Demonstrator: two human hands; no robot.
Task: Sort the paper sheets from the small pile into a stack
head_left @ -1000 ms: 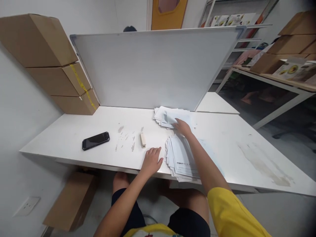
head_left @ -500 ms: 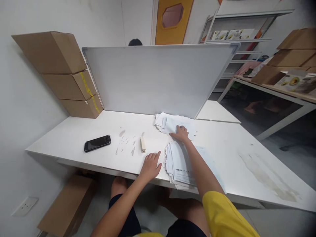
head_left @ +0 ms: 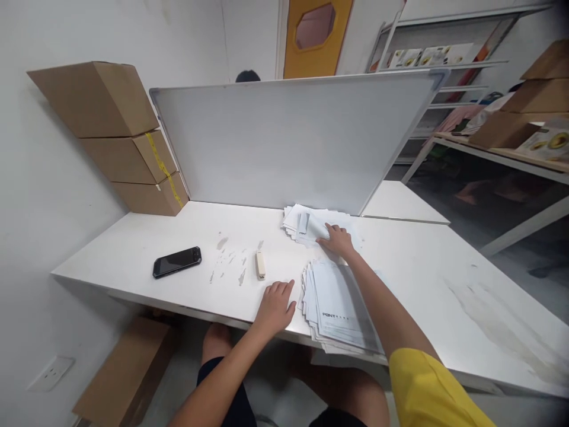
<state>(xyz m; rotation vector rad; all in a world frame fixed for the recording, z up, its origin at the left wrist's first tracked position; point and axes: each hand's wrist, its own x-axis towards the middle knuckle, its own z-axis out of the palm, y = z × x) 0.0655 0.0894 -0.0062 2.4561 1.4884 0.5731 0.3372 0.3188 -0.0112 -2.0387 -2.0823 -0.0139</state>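
Note:
My right hand (head_left: 338, 240) is at the far stack of papers (head_left: 291, 222), its thumb and fingers closed on the edge of the top sheet of paper (head_left: 317, 227). That sheet curls up off the stack. Palm down on the table's front part rests my left hand (head_left: 275, 305), open, thumb apart and nothing in it. Just right of it lies a larger near stack of papers (head_left: 338, 296) with dark print, its sheets fanned unevenly; my right forearm passes over it. A cream stapler (head_left: 260, 265) lies beyond my left hand, touched by neither hand.
A black phone (head_left: 176, 262) lies on the white table (head_left: 133, 249) to the left. Stacked cardboard boxes (head_left: 146, 157) stand at the back left, beside an upright whiteboard (head_left: 284, 142). Behind it shows the top of a person's head (head_left: 248, 76). Another box (head_left: 124, 367) sits below the table.
My right hand has drawn slightly right, and the top sheet of the far stack has gone from lying flat to curling up. My left hand stays in place. The view has shifted a little.

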